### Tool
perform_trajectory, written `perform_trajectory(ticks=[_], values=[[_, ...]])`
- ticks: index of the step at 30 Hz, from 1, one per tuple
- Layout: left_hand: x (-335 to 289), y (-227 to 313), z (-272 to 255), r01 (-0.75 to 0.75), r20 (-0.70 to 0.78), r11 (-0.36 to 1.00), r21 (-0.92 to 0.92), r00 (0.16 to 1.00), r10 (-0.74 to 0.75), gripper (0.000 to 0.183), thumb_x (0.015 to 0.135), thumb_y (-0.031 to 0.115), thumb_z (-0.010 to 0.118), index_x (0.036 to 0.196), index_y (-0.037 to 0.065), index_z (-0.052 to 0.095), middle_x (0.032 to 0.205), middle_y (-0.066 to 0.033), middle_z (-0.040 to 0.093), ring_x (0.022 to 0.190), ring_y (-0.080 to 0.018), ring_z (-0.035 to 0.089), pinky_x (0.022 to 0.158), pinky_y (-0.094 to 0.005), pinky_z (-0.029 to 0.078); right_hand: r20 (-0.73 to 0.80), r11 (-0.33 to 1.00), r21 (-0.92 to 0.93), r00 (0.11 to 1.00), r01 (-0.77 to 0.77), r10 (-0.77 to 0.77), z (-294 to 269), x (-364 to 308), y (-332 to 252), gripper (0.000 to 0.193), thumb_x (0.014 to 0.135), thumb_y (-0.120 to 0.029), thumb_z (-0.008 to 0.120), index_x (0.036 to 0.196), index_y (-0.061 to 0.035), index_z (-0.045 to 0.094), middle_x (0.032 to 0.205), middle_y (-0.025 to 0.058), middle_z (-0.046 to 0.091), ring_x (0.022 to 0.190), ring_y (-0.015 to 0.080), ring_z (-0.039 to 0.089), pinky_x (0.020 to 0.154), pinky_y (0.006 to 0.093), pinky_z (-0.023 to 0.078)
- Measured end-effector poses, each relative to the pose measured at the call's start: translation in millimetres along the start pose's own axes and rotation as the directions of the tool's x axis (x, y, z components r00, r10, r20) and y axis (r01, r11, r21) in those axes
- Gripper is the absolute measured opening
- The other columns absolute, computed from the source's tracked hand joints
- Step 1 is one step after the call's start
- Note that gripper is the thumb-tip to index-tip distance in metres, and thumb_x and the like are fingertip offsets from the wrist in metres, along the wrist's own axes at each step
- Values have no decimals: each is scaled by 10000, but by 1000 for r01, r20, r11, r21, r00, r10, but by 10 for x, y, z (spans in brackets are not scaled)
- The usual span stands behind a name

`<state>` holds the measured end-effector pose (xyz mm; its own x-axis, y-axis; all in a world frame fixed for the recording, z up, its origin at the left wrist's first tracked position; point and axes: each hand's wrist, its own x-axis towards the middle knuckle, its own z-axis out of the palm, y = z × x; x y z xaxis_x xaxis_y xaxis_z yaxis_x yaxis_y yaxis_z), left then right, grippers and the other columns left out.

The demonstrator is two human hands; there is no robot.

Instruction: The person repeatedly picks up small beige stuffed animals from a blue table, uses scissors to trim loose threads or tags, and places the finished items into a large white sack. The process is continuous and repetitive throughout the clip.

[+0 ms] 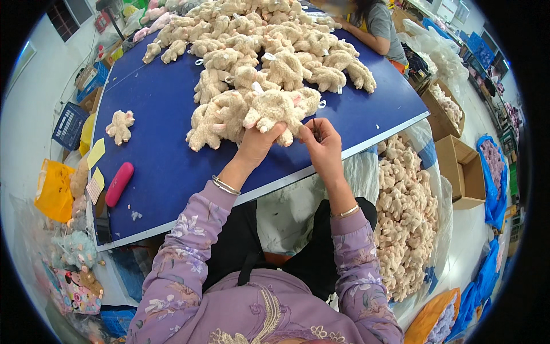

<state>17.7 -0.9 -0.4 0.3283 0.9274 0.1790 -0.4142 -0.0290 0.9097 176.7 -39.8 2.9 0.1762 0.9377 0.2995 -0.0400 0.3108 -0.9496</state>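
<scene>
Both forearms, in lilac flowered sleeves with a bangle at each wrist, are raised from the lower edge toward the near edge of the bench [172, 172]. The left hand [259, 140] is closed from below around a cream plush toy [275, 109], the fingers curled into its underside. The right hand [322, 137] is held just to the right of it, the fingertips pinched together on something thin and dark at the toy's right side; what is pinched is too small to be told.

The plush toy is fuzzy, pale beige and stubby-limbed, with a small pink patch on one part. It is held just above the bench's near edge, touching the near end of a large pile of matching toys [269, 51] that is spread toward the far side.

The bench top is dark blue with a pale rim. Open blue surface is left to the left of the hands, where a single toy [120, 126], yellow notes [95, 152] and a pink case [119, 183] are laid. To the right, beyond the bench edge, a large bag of finished toys [404, 218] and cardboard boxes [461, 169] are stood on the floor. Another person [375, 26] is seated at the far edge.
</scene>
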Motion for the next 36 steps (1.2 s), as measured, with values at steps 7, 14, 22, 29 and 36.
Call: perform_trajectory(ticks=[7,14,22,29,36], values=[[-2,97,25,16,-5,998,-62,1000,-17,329,889,83,560,1210,24,520,1011,-42,607,779,-92,582,570,-241,493,89,970,-239,996,42,-21,-8,-55,-174,175,826,-108,700,888,-2,576,750,-23,556,634,34,450,562,204,389],[-16,-3,53,-95,134,975,199,989,69,424,888,174,630,1261,40,477,1049,-37,575,824,-93,560,639,-216,459,170,988,-94,976,-121,136,-140,-2,-103,222,872,-204,645,849,14,613,724,1,584,587,60,483,524,236,392],[24,-16,43,56,98,982,181,992,-75,263,919,198,604,1107,35,519,981,-24,576,708,-57,527,587,-192,426,-17,843,534,998,56,-55,-652,256,-898,304,957,-268,503,1085,-4,586,946,84,673,422,17,290,384,181,208],[53,-72,-19,53,39,977,209,997,-63,194,935,182,576,1018,8,560,869,-36,609,652,-54,518,606,-193,440,199,638,-719,961,276,-192,-225,629,157,539,725,-260,744,1217,-119,577,1204,153,595,1000,313,627,835,388,503],[64,-112,-59,4,-40,960,281,999,8,181,935,175,566,1051,38,549,900,-21,605,648,-42,516,544,-173,399,56,863,-505,998,19,11,-186,627,91,292,761,-176,656,1009,-22,649,830,104,683,747,210,647,683,309,496]])
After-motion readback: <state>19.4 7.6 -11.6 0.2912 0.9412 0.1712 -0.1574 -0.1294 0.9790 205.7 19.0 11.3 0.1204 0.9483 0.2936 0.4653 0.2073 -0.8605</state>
